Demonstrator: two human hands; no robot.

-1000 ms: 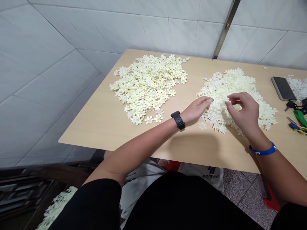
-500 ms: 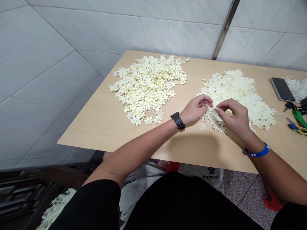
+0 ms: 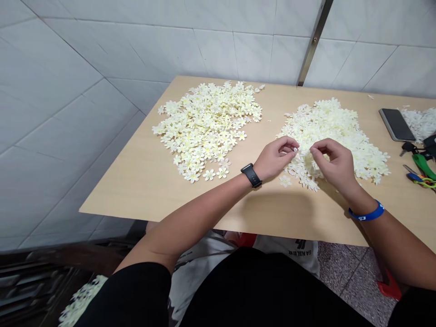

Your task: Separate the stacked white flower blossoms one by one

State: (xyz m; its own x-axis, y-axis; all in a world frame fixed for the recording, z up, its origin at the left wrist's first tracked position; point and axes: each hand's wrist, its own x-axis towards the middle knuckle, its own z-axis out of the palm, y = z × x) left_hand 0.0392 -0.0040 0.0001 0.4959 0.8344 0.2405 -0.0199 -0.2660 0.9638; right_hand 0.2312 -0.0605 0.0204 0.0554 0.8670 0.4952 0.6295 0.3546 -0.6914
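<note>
My left hand [image 3: 275, 158], with a black watch at the wrist, is closed in a pinch at the near left edge of the right heap of pale yellow-white artificial flowers [image 3: 335, 120]. A small white flower piece [image 3: 296, 150] shows at its fingertips. Facing it across a narrow gap, my right hand [image 3: 334, 162] has thumb and forefinger pinched together over the same heap. Whatever those fingers hold is too small to make out. One loose flower [image 3: 285, 180] lies just below my left hand. Farther left spreads a second heap of flowers with yellow centres [image 3: 207, 125].
On the right of the wooden table [image 3: 136, 190] lie a phone [image 3: 397, 125], keys [image 3: 408, 147], scissors [image 3: 417, 177] and a pile of small white pieces [image 3: 420, 122]. A tiled wall [image 3: 218, 50] bounds the back and left. More flowers [image 3: 81, 299] sit low at lower left.
My fingertips have moved slightly apart, with the right hand shifting a little to the right. The whole view has shifted slightly; the heaps look the same.
</note>
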